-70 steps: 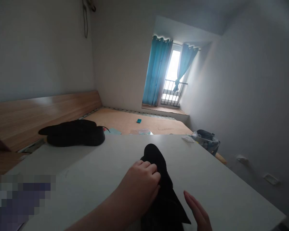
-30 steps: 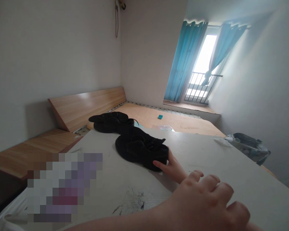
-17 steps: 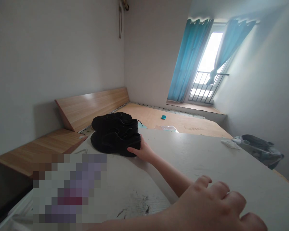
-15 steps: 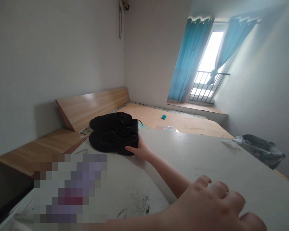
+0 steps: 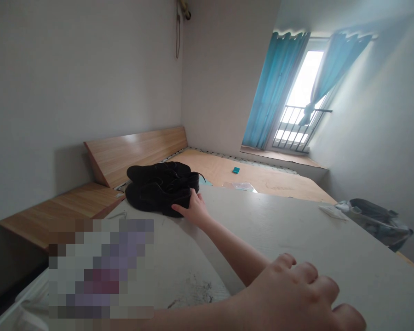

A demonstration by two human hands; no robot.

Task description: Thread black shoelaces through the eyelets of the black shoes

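Pair of black shoes [image 5: 160, 189] lying together on the white tabletop [image 5: 272, 230], directly inside the grip of the right hand [image 5: 193, 211], thumb above and fingers below, pinching their near end. Left hand [image 5: 290, 289] spread, well behind that grip. I judge them light, soft-uppered, firm-soled; I'd take hold across the sole edges.

Black shoes [image 5: 148, 195] (turquoise curtains [image 5: 272, 89])
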